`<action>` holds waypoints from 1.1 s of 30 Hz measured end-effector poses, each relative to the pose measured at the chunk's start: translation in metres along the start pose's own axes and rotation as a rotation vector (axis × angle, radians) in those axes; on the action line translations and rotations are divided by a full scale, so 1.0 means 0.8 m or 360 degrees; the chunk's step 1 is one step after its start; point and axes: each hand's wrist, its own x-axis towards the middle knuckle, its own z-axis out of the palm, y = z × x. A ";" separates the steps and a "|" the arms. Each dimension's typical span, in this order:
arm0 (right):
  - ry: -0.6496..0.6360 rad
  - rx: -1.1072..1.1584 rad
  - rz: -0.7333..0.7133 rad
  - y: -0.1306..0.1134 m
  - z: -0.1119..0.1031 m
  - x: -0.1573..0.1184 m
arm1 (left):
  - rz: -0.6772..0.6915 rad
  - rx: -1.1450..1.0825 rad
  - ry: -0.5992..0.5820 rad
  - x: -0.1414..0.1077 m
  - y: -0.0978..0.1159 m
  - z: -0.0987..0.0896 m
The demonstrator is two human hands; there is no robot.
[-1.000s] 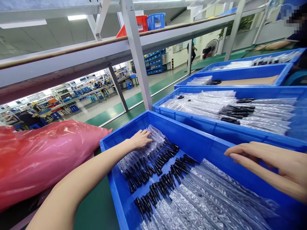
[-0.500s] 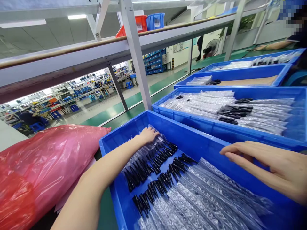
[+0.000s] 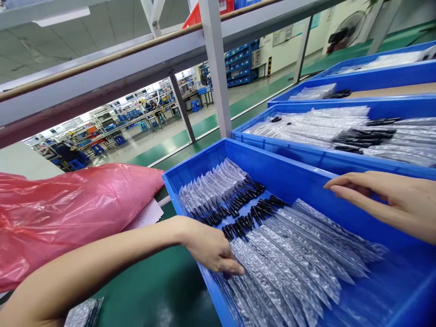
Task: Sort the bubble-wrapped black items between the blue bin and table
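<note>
A blue plastic bin (image 3: pixel 282 170) holds two rows of slim clear bubble-wrap sleeves, each with black ends poking out. The far row of sleeves (image 3: pixel 218 179) lies fanned with its black ends toward me; the near row of sleeves (image 3: pixel 282 254) points its black ends away. My left hand (image 3: pixel 213 247) is over the bin's left wall at the left end of the near row, fingers curled down and closed; whatever is under them is hidden. Above the bin's right side hovers my right hand (image 3: pixel 391 202), fingers stretched out and holding nothing.
Further blue bins with similar sleeves (image 3: pixel 313 125) stand behind to the right. A red plastic bag (image 3: pixel 85 200) bulges at the left, beside white paper (image 3: pixel 148 215). One bubble-wrap piece (image 3: pixel 83 313) lies on the green table (image 3: pixel 156 281). A grey shelf post (image 3: pixel 218 72) rises behind the bin.
My left hand has moved from the far row toward me, to the near row's left end, leaving the far row uncovered. My right hand keeps its pose. The view has shifted right to left slightly.
</note>
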 end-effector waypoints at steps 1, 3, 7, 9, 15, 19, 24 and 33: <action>-0.0052 -0.0007 -0.0008 -0.001 -0.002 0.000 | -0.0012 0.0024 -0.0006 0.004 0.002 0.006; -0.0130 -0.0019 0.0006 -0.004 -0.006 0.000 | -0.0001 0.0052 -0.0017 0.012 0.002 0.013; -0.0168 -0.0011 0.0045 -0.009 -0.011 -0.001 | -0.0004 0.0130 -0.0168 0.022 0.004 0.013; -0.0158 -0.0016 0.0044 -0.010 -0.012 -0.001 | -0.0129 0.0122 -0.0268 0.022 0.007 0.010; -0.0224 0.0034 0.0065 -0.022 -0.021 -0.002 | -0.0287 -0.0019 -0.0227 0.018 0.019 0.006; -0.0277 0.0071 0.0134 -0.040 -0.031 -0.003 | -0.0178 0.0141 -0.0258 0.023 0.024 0.005; -0.0300 0.0111 0.0154 -0.050 -0.038 -0.003 | -0.0031 0.0564 0.0097 0.028 0.029 0.013; -0.0291 0.0106 0.0109 -0.053 -0.040 -0.005 | -0.0005 0.0567 0.0165 0.037 0.022 0.019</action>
